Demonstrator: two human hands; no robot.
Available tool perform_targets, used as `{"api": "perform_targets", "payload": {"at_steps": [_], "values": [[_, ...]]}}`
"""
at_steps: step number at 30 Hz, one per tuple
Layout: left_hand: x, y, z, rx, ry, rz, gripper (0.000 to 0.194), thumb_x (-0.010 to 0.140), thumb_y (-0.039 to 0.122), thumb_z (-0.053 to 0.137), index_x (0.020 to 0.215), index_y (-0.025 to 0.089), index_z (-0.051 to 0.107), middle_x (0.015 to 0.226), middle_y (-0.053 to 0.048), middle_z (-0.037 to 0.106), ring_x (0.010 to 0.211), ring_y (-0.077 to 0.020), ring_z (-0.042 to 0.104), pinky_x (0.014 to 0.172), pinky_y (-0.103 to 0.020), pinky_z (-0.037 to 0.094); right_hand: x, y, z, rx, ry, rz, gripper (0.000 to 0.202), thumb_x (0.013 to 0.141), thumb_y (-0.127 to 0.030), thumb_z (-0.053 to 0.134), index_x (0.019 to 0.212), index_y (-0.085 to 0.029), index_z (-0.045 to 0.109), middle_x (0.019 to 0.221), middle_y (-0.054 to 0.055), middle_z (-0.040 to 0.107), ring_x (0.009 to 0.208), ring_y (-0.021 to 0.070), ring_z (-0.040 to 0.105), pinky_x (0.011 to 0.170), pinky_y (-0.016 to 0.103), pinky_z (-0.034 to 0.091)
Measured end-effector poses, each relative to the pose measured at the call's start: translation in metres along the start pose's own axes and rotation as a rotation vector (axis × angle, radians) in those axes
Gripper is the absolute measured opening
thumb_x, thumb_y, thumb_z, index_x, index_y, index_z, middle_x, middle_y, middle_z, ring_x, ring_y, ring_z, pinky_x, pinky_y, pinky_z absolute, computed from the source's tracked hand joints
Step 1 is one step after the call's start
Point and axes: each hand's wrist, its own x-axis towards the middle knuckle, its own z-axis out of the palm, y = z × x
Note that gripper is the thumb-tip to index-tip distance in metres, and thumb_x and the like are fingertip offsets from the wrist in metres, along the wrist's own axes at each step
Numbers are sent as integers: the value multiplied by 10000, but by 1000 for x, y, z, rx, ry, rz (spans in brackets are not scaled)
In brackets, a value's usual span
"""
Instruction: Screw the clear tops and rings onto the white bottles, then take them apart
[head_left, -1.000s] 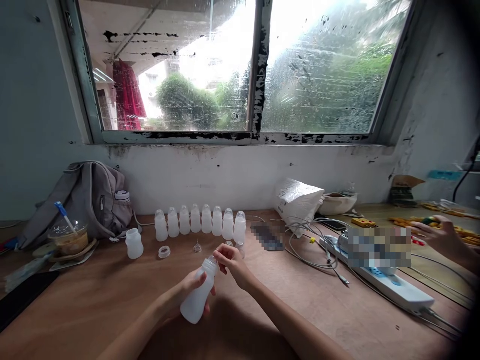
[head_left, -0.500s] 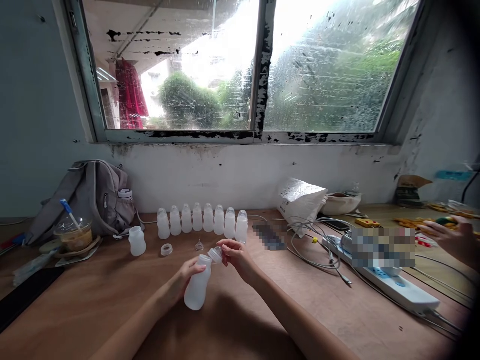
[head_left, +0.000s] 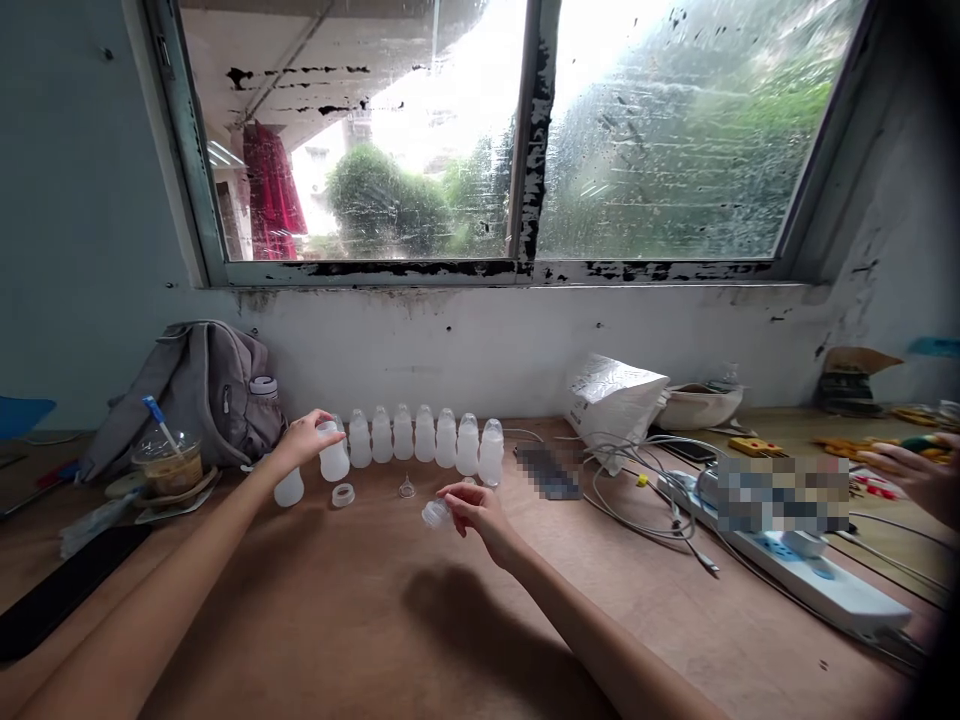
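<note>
Left hand (head_left: pixel 313 437) has its fingers around the top of a frosted bottle (head_left: pixel 334 462) at the bottle row's (head_left: pixel 403 440) left end; right hand's (head_left: pixel 474 510) pinching a clear cap (head_left: pixel 435 514) just in front of the row.

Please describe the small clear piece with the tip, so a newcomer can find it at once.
Below the window, find the curved row of bottles. On the table just in front of its middle stands the clear piece. Unlike the wider open ring to its left, it rises to a thin tip.
</note>
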Motion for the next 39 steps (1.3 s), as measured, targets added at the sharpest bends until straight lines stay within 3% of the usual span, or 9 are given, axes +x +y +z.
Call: {"api": "perform_targets", "payload": {"at_steps": [8,17,23,31,33,35,37,39], "values": [[13,-18,9,228,-61,-65,426,642,507,531,918,183,553,949,-112,619,937,-309,542,794,-387,358,-4,15,8,-590,-80,-266,124,722,-253,575,703,-162,657,679,23,566,565,104,469,513,226,373],[17,-30,24,332,-118,-119,439,661,496,529,934,152,538,986,-126,609,970,-307,521,782,-383,361,-7,21,9,-815,-172,-285,88,720,-191,561,777,-165,623,705,15,545,590,101,481,544,206,379],[16,-34,25,360,-132,-160,433,668,516,527,924,166,531,976,-115,612,956,-293,526,766,-368,367,-11,20,10,-983,-162,-251,170,722,-274,564,867,-189,587,735,14,556,668,128,506,600,221,369],[11,-31,23,382,-116,-160,479,704,516,489,1005,144,522,1027,-138,594,994,-312,496,800,-424,342,-9,27,8,-1018,-178,-262,137,715,-267,558,827,-190,573,749,15,573,665,126,518,581,207,357],[9,-28,21,396,-59,-168,531,721,507,470,1084,119,482,1091,-170,553,1044,-333,452,816,-446,328,-9,28,8,-1011,-164,-275,120,713,-258,558,810,-188,570,729,13,577,643,121,516,561,203,352],[3,-21,19,401,77,-138,546,749,476,448,1145,100,439,1137,-185,517,1078,-339,415,831,-447,322,-9,28,9,-979,-141,-296,112,722,-255,548,808,-184,564,713,13,582,615,115,513,539,199,350],[-9,-9,19,367,227,-38,467,785,417,420,1141,115,449,1110,-158,536,1054,-313,434,833,-420,335,-9,28,11,-925,-113,-315,112,736,-250,528,817,-177,553,698,15,587,585,108,510,518,195,350],[-31,9,24,277,269,114,351,816,365,385,1067,149,502,1034,-110,575,978,-269,486,809,-382,366,-9,28,14,-874,-74,-323,96,740,-234,509,807,-170,535,672,14,584,561,105,506,501,192,352]]}}
